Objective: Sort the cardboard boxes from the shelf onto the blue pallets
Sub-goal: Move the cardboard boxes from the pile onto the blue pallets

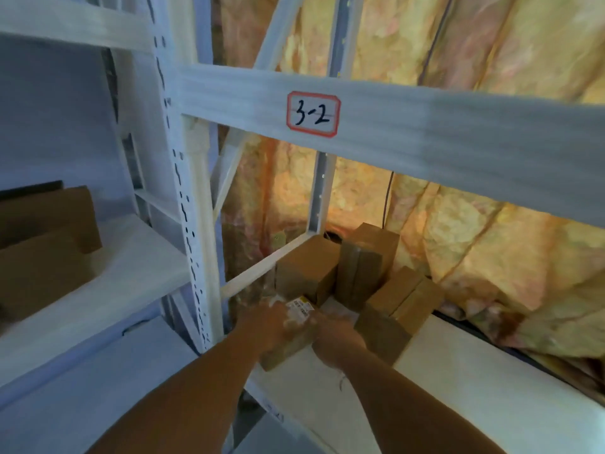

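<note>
boxes (45,244), two i think, sit far left on the shelf (137,257). next, the left hand (271,322) and the right hand (337,335) both hold one small box (291,345) at the shelf's front edge. the fingers (284,313) are blurry but look wrapped round it. just beside the right hand stands a crowded pile (393,306), some boxes leaning. pull too fast and the pile could tip and fall. count: two hands, one small box, about five in the pile. no blue pallets in view.
</note>
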Available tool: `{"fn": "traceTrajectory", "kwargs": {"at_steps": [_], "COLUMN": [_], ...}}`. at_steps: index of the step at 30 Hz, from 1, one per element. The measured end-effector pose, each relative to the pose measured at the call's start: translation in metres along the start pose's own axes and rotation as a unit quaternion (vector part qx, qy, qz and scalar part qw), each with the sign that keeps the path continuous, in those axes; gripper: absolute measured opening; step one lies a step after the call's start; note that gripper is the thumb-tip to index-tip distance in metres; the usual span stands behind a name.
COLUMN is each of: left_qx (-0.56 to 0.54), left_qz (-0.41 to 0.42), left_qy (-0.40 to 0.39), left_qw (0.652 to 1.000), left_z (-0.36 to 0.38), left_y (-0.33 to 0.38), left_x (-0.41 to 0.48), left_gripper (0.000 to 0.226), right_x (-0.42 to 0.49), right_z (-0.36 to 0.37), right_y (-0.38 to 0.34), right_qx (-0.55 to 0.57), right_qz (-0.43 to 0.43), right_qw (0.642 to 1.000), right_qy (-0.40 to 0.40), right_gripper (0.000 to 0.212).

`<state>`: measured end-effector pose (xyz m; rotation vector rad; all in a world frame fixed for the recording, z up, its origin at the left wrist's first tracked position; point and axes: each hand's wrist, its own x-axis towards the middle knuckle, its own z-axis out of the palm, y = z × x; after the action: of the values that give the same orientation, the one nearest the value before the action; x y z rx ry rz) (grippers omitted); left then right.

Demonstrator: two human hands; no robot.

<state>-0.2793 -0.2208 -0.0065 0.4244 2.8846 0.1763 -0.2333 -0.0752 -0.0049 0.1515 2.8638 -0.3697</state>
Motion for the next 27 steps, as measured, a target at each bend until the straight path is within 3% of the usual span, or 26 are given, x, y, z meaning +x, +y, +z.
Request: {"fn": "traceTrajectory", "kwargs": {"at_steps": [4,9,13,19,24,27], "left_qx": [0.023,0.018,0.031,0.106,0.134,0.099], "left_qz": [0.041,0.113,0.152,0.238,0.279,0.317], "left_qy": [-0.051,-0.083,-0.131,-0.25,-0.246,-0.218], "left_qw": [0.998,0.99,0.979,0.932,0.919,0.918], "left_z": [-0.004,0.008,0.002,0.005,0.009,0.016], "left_y": [-0.007,-0.013,-0.002,0.037,0.082,0.11], "left_x": [0.017,0.026,0.015,0.008,-0.023,-0.038], "left_gripper": [0.061,0.093,0.087,0.112,0.108,0.104], "right_x": [-0.003,-0.012,-0.031,-0.074,-0.118,-0.142], "right_z": [0.005,0.017,0.021,0.028,0.026,0.021], "right_y": [-0.008,-0.018,-0.02,-0.003,0.026,0.045], "right_qx": [0.016,0.028,0.042,0.092,0.111,0.154], "right_qz": [0.046,0.11,0.151,0.233,0.299,0.331], "right_qw": [0.999,0.993,0.987,0.962,0.942,0.918], "right_qy": [0.01,0.025,0.039,0.111,0.103,0.154], "right_gripper": [0.044,0.052,0.057,0.044,0.043,0.04]}}
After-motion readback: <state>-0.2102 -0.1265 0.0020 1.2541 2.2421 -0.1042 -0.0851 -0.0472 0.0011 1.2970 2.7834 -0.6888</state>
